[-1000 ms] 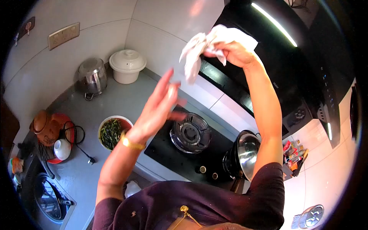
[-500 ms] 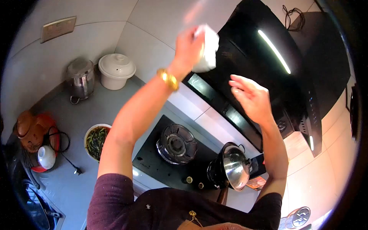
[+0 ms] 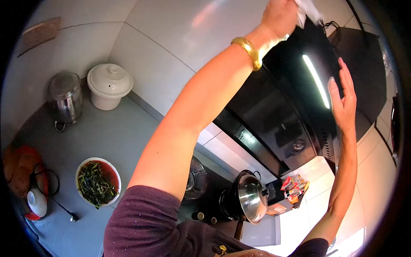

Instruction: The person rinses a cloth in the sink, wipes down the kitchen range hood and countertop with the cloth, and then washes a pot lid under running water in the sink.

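My left hand (image 3: 279, 19), with a gold bangle at the wrist, is closed on a white cloth (image 3: 308, 12) near the top edge of the black range hood (image 3: 274, 124). The cloth is partly cut off by the frame's edge. Farther right, my right hand (image 3: 343, 96) is raised beside the hood's lit strip (image 3: 316, 81), fingers stretched out and nothing in them. Whether it touches the hood I cannot tell.
A bowl of greens in red liquid (image 3: 98, 182), a white lidded pot (image 3: 110, 85) and a metal canister (image 3: 66, 97) stand on the grey counter. A wok with a shiny lid (image 3: 252, 197) sits on the stove, partly behind my left arm. Spice packets (image 3: 294, 189) are beyond.
The cloth has passed from my right hand to my left. My left hand has moved up and right along the hood; my right hand has moved right and opened. The view has shifted.
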A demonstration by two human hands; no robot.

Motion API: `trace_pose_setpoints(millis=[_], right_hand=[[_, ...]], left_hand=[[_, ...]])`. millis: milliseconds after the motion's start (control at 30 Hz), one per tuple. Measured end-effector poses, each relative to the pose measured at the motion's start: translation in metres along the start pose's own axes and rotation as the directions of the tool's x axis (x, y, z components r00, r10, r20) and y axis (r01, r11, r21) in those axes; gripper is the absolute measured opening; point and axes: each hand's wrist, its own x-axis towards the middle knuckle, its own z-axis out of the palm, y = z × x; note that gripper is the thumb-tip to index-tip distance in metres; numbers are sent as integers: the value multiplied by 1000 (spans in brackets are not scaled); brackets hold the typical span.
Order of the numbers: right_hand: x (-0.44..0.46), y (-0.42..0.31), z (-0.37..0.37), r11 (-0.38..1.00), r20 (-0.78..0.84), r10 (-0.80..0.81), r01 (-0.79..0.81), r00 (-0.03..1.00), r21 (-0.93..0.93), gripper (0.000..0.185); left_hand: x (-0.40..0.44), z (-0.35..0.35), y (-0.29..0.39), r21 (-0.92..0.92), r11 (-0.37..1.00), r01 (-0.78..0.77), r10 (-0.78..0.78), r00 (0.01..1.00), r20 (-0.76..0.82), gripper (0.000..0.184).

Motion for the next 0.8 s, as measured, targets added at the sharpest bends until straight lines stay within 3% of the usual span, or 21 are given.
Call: trace_pose_setpoints(millis=[33,67,100,200,267,333,400,500,533,567,600,633,733,800], right_hand=[[5,9,4,1000,9,-7,7,1000,7,49],[9,18,9,1000,17,-14,14,1000,14,50],[13,24,11,1000,21,-22,22,1000,18,51],[20,24,3,999,124,8,-4,992,-35,58],[22,20,-2,999,184,28,-21,983,-41,64],[19,32,-7,987,201,45,-13,979,-157,71],[14,48,-12,962,215,64,-4,974,-271,79],[11,55,-16,959,214,-50,106,975,-262,72],[9,54,-17,963,220,-22,80,975,-257,72],[7,57,-16,962,222,-21,80,975,-260,72],[8,60,-18,959,226,-25,87,974,-270,72],[8,62,-19,955,226,-27,91,974,-281,73],[7,67,-19,949,224,-31,99,974,-300,74],[7,67,-17,946,218,-37,105,975,-308,75]], left_hand=[[-3,-13,-1,428,903,39,-4,997,-82,26],[2,-27,-22,30,996,87,-86,995,-56,27],[12,-46,-54,-371,919,134,-143,990,4,27],[19,-103,-119,-466,883,60,97,947,306,28],[9,-94,-101,-281,958,61,-30,993,113,28],[6,-104,-107,-166,977,131,-125,991,44,27],[14,-136,-141,-122,965,232,-218,968,123,26],[5,-154,-139,450,854,262,-269,962,-50,25],[-1,-167,-107,305,858,414,-474,867,155,23],[-6,-180,-73,232,772,592,-634,691,346,22],[-22,-181,-118,479,750,455,-525,851,13,18],[-34,-188,-155,711,604,362,-261,932,-252,17],[-65,-211,-165,859,428,282,-144,959,-244,22],[-93,-224,-166,850,416,322,-151,947,-285,25]])
